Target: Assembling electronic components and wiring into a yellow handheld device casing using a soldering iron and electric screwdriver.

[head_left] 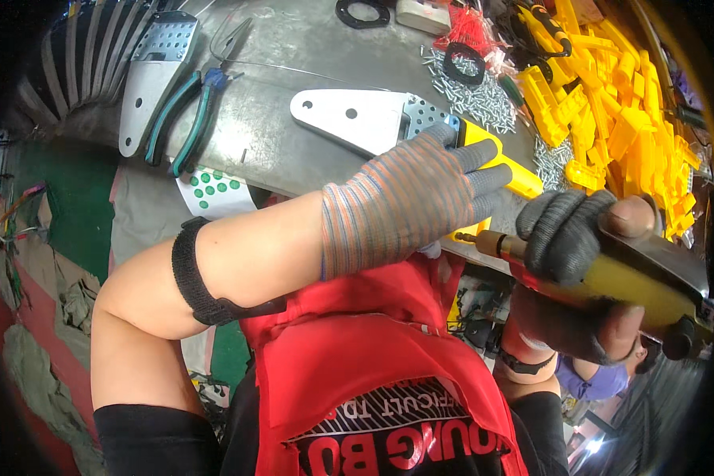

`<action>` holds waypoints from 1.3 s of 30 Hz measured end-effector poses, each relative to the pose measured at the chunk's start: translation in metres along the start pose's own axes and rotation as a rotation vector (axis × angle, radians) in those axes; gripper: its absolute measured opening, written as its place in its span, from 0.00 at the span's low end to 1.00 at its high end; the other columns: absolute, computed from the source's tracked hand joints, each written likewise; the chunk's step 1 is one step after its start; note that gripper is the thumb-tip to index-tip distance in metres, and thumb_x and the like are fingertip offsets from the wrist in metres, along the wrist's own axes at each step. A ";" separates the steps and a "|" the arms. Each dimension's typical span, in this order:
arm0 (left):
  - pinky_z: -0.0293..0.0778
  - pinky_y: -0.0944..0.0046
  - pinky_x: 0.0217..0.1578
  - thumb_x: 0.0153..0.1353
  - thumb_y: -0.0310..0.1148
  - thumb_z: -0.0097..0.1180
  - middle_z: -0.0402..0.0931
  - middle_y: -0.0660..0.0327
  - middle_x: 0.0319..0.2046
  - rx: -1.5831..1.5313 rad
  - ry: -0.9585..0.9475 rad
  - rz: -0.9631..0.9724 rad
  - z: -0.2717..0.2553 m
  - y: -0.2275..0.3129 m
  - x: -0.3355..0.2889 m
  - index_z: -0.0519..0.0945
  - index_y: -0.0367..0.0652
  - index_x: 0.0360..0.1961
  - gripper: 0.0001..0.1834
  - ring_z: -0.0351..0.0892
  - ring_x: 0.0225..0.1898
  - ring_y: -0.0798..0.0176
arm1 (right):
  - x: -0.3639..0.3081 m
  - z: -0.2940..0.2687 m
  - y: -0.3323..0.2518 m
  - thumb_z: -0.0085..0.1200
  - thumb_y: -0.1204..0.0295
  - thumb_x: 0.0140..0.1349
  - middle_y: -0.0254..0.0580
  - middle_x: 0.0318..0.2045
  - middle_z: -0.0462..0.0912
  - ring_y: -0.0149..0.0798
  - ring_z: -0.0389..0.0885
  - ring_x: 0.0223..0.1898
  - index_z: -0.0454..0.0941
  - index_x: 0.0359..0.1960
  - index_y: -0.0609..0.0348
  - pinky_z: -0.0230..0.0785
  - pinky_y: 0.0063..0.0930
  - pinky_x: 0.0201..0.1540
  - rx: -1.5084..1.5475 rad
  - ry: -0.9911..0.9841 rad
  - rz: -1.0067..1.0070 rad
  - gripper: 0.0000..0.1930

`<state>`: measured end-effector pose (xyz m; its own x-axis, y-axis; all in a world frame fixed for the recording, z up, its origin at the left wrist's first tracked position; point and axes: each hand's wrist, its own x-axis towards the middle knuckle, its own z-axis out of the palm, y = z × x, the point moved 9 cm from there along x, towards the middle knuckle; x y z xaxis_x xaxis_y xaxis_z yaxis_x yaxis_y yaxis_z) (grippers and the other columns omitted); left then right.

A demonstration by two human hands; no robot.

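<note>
My left hand point(420, 194), in a striped grey-and-orange work glove, lies over a yellow plastic part point(522, 178) at the table's near edge, its fingers bent around it. Next to that part, a flat white metal plate point(345, 113) with a perforated blue-grey end reaches out to the left; the hand hides where the two meet. My right hand point(567, 238), in a dark glove with bare fingertips, is wrapped around a power screwdriver point(639, 289). The tool is yellow-green and red. Its bit point(464, 237) points left, close below my left fingers; whether it touches anything is unclear.
Loose screws point(484, 105) lie beyond my left hand. Yellow plastic parts point(635, 143) are heaped at the right. Pliers with teal handles point(189, 119) rest beside a second metal plate point(140, 99) at the left. A sheet with green dots point(216, 190) hangs over the table's edge point(266, 181).
</note>
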<state>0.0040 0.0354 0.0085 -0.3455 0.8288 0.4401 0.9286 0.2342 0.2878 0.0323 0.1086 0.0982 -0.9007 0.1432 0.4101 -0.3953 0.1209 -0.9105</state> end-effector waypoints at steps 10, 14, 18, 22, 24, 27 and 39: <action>0.65 0.50 0.57 0.39 0.44 0.71 0.67 0.63 0.63 -0.034 -0.127 0.000 -0.005 0.004 0.005 0.70 0.51 0.61 0.43 0.65 0.64 0.54 | 0.000 -0.102 -0.035 0.59 0.52 0.55 0.32 0.27 0.65 0.29 0.63 0.24 0.66 0.58 0.59 0.54 0.27 0.35 0.459 0.219 0.012 0.34; 0.62 0.47 0.59 0.41 0.49 0.69 0.69 0.58 0.62 0.024 -0.237 -0.083 -0.002 0.001 0.011 0.72 0.50 0.60 0.42 0.66 0.63 0.46 | -0.077 -0.212 -0.023 0.60 0.60 0.55 0.58 0.54 0.73 0.49 0.80 0.46 0.70 0.51 0.62 0.76 0.45 0.49 0.258 0.532 0.139 0.25; 0.59 0.46 0.61 0.45 0.53 0.65 0.68 0.53 0.63 0.134 -0.268 -0.074 0.011 0.004 0.025 0.74 0.45 0.58 0.39 0.64 0.63 0.41 | -0.203 -0.290 0.000 0.58 0.69 0.57 0.56 0.52 0.75 0.49 0.81 0.47 0.70 0.49 0.60 0.78 0.43 0.49 0.162 0.852 0.297 0.19; 0.56 0.44 0.64 0.54 0.48 0.63 0.67 0.48 0.63 0.202 -0.240 -0.029 0.014 0.006 0.022 0.71 0.42 0.60 0.36 0.62 0.64 0.38 | -0.402 -0.339 0.025 0.57 0.72 0.57 0.49 0.43 0.80 0.44 0.81 0.37 0.71 0.47 0.60 0.77 0.37 0.41 -0.178 1.231 0.584 0.17; 0.58 0.42 0.62 0.56 0.52 0.60 0.67 0.45 0.62 0.229 -0.218 0.014 0.017 0.010 0.024 0.70 0.40 0.60 0.36 0.63 0.63 0.37 | -0.527 -0.342 0.052 0.58 0.70 0.55 0.45 0.35 0.82 0.39 0.81 0.31 0.75 0.41 0.60 0.75 0.33 0.36 -0.507 1.303 0.860 0.13; 0.60 0.41 0.60 0.60 0.58 0.55 0.67 0.44 0.60 0.296 -0.268 0.087 0.020 0.021 0.028 0.68 0.40 0.60 0.37 0.64 0.61 0.36 | -0.617 -0.287 0.074 0.62 0.66 0.50 0.36 0.26 0.81 0.33 0.79 0.25 0.79 0.34 0.59 0.70 0.29 0.31 -0.614 1.402 1.212 0.13; 0.62 0.41 0.60 0.66 0.53 0.50 0.63 0.43 0.63 0.362 -0.276 0.253 0.021 0.018 0.030 0.66 0.39 0.62 0.33 0.65 0.62 0.38 | -0.847 -0.063 0.127 0.60 0.65 0.49 0.35 0.26 0.77 0.33 0.74 0.28 0.75 0.38 0.59 0.67 0.32 0.31 -0.533 1.119 2.000 0.17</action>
<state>0.0131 0.0745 0.0090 -0.1006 0.9739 0.2034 0.9827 0.1292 -0.1325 0.7565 0.0650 -0.3615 0.5101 0.6161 -0.6002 0.7395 -0.6705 -0.0596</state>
